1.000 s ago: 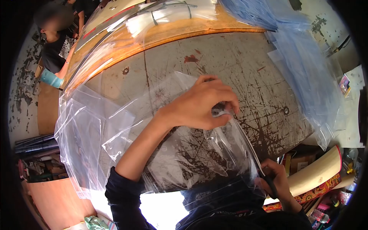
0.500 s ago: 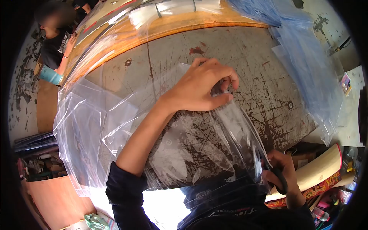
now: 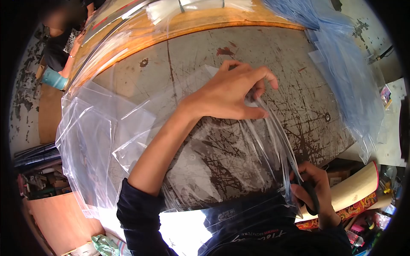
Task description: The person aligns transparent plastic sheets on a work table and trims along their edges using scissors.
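A clear plastic sheet (image 3: 192,170) lies over the front of the scratched grey table (image 3: 299,85). My left hand (image 3: 235,89) pinches its edge between thumb and fingers, pulling up folds that run toward my body. At the lower right my right hand (image 3: 314,187) is closed round the black handles of a pair of scissors (image 3: 311,198). The metal blades point up and away from me, against the sheet's right edge. Exactly how the blades meet the plastic is hard to see through the reflections.
More clear plastic (image 3: 92,128) hangs over the table's left side. Bluish plastic sheets (image 3: 341,72) drape down the right. Along the far side runs an orange wooden board (image 3: 200,23) bearing bundled plastic. A person (image 3: 60,47) is at the far left. A cream roll (image 3: 354,187) stands lower right.
My left hand has shifted slightly to the right with the sheet's edge. The scissor blades now show more plainly along the plastic, and the view has tilted a little.
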`<state>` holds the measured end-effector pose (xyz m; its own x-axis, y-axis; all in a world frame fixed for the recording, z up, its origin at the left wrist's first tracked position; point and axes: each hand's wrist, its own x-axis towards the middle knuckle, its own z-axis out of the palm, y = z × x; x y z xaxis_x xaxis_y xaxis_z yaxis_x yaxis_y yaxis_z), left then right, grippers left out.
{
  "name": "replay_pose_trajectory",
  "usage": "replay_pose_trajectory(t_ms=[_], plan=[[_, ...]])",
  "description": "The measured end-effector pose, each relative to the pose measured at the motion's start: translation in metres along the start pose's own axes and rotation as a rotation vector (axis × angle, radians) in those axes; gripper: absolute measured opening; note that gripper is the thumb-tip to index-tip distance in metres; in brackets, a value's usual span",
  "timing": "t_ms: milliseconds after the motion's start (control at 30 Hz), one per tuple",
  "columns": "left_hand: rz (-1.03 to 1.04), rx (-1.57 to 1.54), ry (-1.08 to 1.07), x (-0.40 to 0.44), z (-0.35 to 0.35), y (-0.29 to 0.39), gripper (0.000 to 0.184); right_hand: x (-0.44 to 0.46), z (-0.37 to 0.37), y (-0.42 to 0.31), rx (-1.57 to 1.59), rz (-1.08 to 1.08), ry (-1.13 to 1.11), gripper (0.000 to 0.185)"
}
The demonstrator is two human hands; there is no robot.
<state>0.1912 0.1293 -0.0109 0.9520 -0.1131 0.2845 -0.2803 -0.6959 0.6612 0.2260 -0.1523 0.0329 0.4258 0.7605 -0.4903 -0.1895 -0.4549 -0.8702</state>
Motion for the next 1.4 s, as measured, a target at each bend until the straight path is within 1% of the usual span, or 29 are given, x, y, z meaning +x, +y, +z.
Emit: replay_pose_trajectory(t_ms=[200, 400, 600, 833, 900, 1033, 1100, 1133, 1167, 1200, 1233, 1300, 1367, 1400], plan=[[-0.066, 0.048, -0.030, 0.001, 0.002, 0.001, 0.046, 0.001, 0.000, 0.000, -0.032, -0.003, 0.004, 0.013], [-0.021, 0.044, -0.011, 0.001, 0.002, -0.001, 0.047, 0.003, 0.001, -0.004, -0.064, -0.014, -0.004, 0.012], [-0.036, 0.026, -0.008, 0.000, 0.003, -0.001, 0.047, 0.003, 0.001, -0.005, -0.102, -0.032, -0.014, 0.010], [-0.001, -0.013, -0.005, 0.001, 0.002, -0.003, 0.049, 0.000, 0.006, -0.008, -0.178, -0.029, 0.043, 0.011], [0.001, -0.039, 0.013, 0.001, 0.001, -0.003, 0.046, -0.001, 0.007, -0.007, -0.207, -0.022, 0.072, 0.012], [-0.007, -0.033, -0.029, 0.002, -0.004, 0.000, 0.041, -0.001, 0.010, -0.003, -0.200, -0.031, 0.088, 0.014], [-0.012, -0.035, -0.043, 0.002, -0.005, 0.000, 0.036, -0.001, 0.010, -0.003, -0.184, -0.029, 0.095, 0.014], [-0.007, -0.032, -0.044, 0.002, -0.005, 0.000, 0.036, -0.001, 0.008, -0.003, -0.183, -0.006, 0.087, 0.014], [0.000, -0.032, -0.036, 0.002, -0.005, 0.001, 0.031, -0.001, 0.007, -0.003, -0.182, 0.016, 0.079, 0.014], [0.008, -0.030, -0.028, 0.002, -0.006, 0.001, 0.027, -0.001, 0.006, -0.001, -0.180, 0.009, 0.082, 0.014], [0.011, -0.024, -0.028, 0.001, -0.006, 0.000, 0.027, 0.000, 0.004, 0.002, -0.142, -0.018, 0.072, 0.015], [0.064, 0.118, 0.021, 0.000, -0.010, -0.003, 0.020, 0.000, 0.002, 0.003, -0.103, -0.054, 0.062, 0.015], [0.061, 0.178, 0.023, -0.002, -0.021, -0.007, 0.018, -0.001, 0.002, 0.003, -0.032, -0.018, 0.052, 0.021], [0.057, 0.227, 0.026, -0.003, -0.026, -0.008, 0.016, -0.001, 0.001, 0.003, -0.026, -0.023, 0.051, 0.021]])
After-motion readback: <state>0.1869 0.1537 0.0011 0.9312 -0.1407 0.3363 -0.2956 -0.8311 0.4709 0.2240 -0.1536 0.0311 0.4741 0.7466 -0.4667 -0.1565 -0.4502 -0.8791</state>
